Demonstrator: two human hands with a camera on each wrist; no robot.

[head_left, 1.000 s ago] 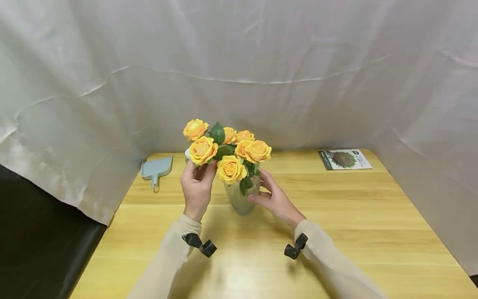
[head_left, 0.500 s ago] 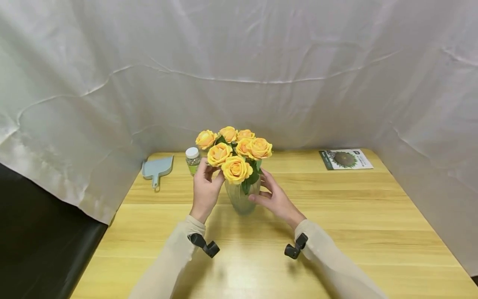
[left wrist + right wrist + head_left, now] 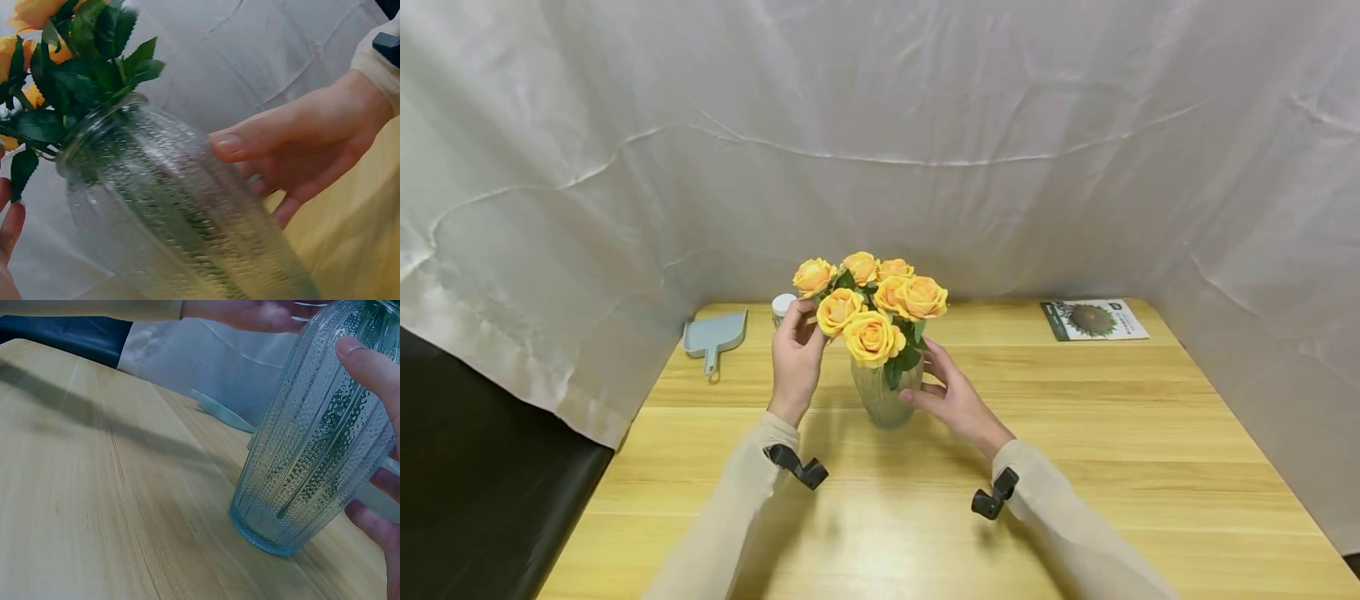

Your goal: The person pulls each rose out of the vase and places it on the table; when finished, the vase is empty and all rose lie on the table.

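Vase (image 3: 874,398) on wooden table (image 3: 1075,417), grey sheeting (image 3: 880,108) behind.

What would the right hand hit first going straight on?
The right hand would meet the glass vase, probably at once: it stands between thumb and fingers, though depth is hard to judge.

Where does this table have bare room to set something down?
The table is bare between right sleeve and printed packet, and, in front of the vase, between right sleeve and left sleeve. Crowded: around the vase, with roses, left grip, right grip and white-capped jar.
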